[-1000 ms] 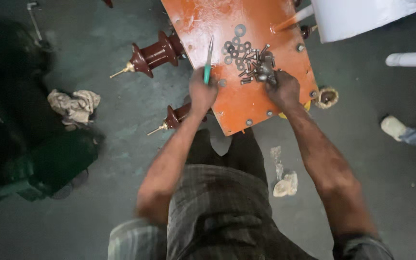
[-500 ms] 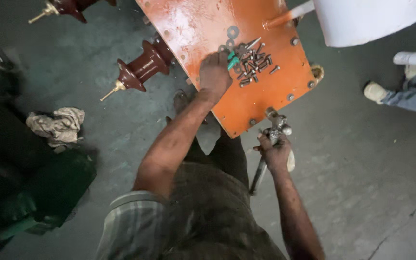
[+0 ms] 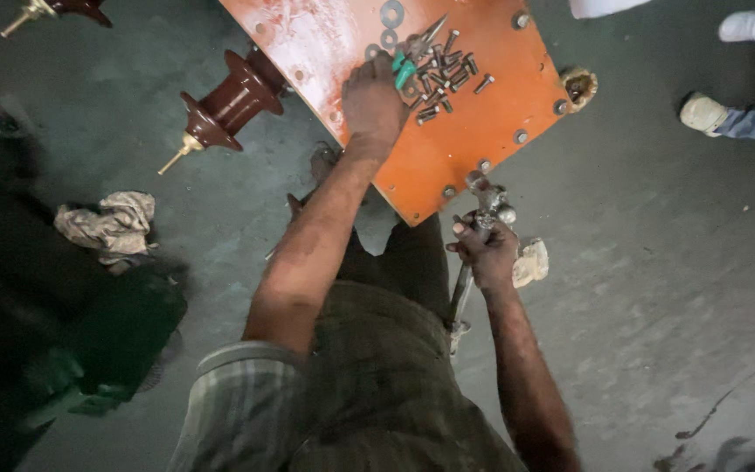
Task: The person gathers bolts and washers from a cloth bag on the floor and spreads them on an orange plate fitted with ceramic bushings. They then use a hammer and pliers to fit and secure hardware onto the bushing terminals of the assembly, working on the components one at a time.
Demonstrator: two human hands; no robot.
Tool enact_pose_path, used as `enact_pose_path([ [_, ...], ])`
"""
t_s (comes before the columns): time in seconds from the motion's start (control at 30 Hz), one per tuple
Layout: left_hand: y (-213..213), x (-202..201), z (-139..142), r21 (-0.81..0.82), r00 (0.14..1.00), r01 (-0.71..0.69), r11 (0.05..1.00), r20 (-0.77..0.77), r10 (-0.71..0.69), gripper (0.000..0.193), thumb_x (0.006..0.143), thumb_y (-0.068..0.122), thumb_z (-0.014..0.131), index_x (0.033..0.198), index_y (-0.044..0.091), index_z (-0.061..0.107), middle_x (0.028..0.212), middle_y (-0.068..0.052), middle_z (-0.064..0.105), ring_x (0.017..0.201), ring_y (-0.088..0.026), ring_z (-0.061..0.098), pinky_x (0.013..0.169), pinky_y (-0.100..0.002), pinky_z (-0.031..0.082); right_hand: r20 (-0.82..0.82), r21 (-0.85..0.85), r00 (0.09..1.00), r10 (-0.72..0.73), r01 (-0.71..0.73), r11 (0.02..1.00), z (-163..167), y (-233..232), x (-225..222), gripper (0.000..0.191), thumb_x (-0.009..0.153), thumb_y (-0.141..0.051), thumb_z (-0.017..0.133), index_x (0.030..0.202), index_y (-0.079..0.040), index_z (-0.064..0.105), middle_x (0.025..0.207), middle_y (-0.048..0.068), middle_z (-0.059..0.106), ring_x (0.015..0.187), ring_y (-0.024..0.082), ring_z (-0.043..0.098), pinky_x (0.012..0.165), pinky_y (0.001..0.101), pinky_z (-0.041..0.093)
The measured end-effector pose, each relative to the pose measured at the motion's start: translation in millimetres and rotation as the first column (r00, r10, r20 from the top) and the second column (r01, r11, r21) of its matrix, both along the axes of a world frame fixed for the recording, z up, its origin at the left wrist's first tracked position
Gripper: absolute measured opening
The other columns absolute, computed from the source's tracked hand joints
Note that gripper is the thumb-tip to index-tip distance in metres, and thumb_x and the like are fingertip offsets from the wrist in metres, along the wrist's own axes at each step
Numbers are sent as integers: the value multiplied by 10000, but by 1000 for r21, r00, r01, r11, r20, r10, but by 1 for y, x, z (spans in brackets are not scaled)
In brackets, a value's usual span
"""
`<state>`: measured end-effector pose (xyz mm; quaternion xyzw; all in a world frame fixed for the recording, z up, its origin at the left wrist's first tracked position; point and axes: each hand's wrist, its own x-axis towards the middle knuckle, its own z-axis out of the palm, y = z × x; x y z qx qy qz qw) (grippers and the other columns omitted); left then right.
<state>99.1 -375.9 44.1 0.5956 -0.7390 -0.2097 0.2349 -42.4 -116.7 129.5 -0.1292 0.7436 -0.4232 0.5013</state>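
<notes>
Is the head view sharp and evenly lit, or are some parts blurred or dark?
Head view: the orange plate and bolts are well lit and fairly sharp; the left hand is clear; the left edge is dark; the shirt near the lens looks soft.

Orange plate [image 3: 447,149], bolts [image 3: 447,74], pliers [image 3: 414,54], washers [image 3: 391,15]

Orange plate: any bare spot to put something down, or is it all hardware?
The orange metal plate is bare along its near corner, between the left hand and the edge bolts, and at its far-left part beside the brown ribbed insulator. It is crowded mid-plate: loose bolts, washers, green-handled pliers.
</notes>
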Motion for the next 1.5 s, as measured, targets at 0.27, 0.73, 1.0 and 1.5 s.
enact_pose_path([
  [0.27, -3, 1, 0, -75, 993, 11, 997, 120, -2, 514, 735, 200, 798, 1177, 36, 595, 993, -110, 657, 953, -345, 612, 772, -515, 482, 56, 24, 997, 55, -57, 998, -16, 16, -44, 232, 883, -76, 805, 1048, 10, 667, 825, 49, 670, 640, 113, 639, 566, 285, 562],
  [0.73, -2, -15, 10, 47, 963, -95, 994, 256, 80, 379, 760, 211, 769, 1090, 72, 644, 958, -134, 684, 927, -368, 649, 804, -516, 511, -10, 10, 980, 198, -198, 980, -57, 66, -111, 195, 864, -69, 792, 998, 8, 674, 807, 32, 696, 662, 90, 665, 578, 273, 595],
  [1.0, -5, -9, 15, 72, 982, -69, 995, 178, 55, 304, 818, 278, 792, 1048, 103, 698, 940, -166, 697, 877, -386, 663, 755, -515, 529, -40, 50, 978, 204, -202, 978, -45, 74, -96, 230, 871, -131, 813, 1008, -7, 677, 795, 22, 677, 662, 93, 632, 580, 274, 544],
  [1.5, -26, -8, 12, -103, 899, 429, 898, -52, -435, 287, 763, 88, 811, 1009, 76, 665, 935, -144, 706, 893, -376, 665, 802, -499, 528, -57, -13, 995, 83, -84, 996, -37, 79, -6, 208, 875, -91, 805, 975, -3, 646, 781, 5, 641, 660, 82, 605, 575, 250, 519],
])
